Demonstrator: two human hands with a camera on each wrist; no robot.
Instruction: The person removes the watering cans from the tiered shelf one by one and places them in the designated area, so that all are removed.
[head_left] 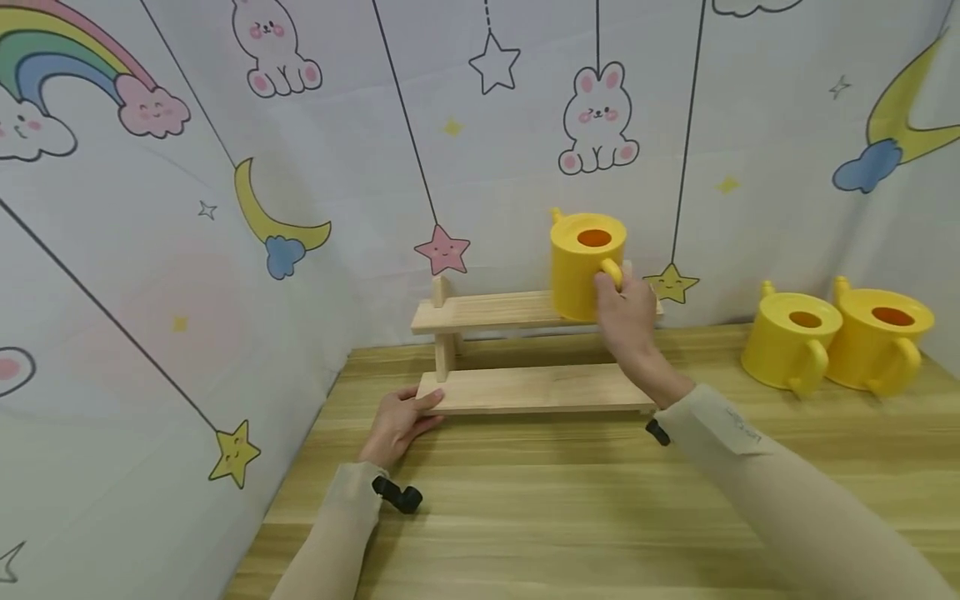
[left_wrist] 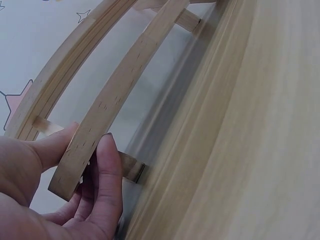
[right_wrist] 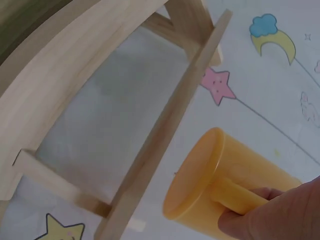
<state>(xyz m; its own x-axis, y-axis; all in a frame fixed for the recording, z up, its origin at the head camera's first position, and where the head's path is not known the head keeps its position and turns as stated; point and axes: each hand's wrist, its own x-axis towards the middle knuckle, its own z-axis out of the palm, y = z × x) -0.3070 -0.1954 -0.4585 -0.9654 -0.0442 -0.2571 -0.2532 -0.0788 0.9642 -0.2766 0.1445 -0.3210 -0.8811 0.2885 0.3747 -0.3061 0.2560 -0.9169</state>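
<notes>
My right hand [head_left: 628, 321] grips the handle of a yellow watering can [head_left: 579, 271] at the right part of the wooden two-tier rack [head_left: 495, 312]. In the right wrist view the can's flat base [right_wrist: 192, 175] shows, and a gap separates it from the upper board [right_wrist: 160, 135]. The can is upright, its short spout pointing back. With thumb above and fingers below, my left hand [head_left: 397, 425] pinches the left end of the lower board [head_left: 532, 389]. The left wrist view shows this hold on the board [left_wrist: 112, 95] from the side.
Two more yellow watering cans, a nearer-left one [head_left: 787, 342] and a right one [head_left: 873, 346], stand side by side on the wood-grain table [head_left: 540, 517]. A white cloth backdrop [head_left: 360, 167] with cartoon prints hangs behind the rack and along the left.
</notes>
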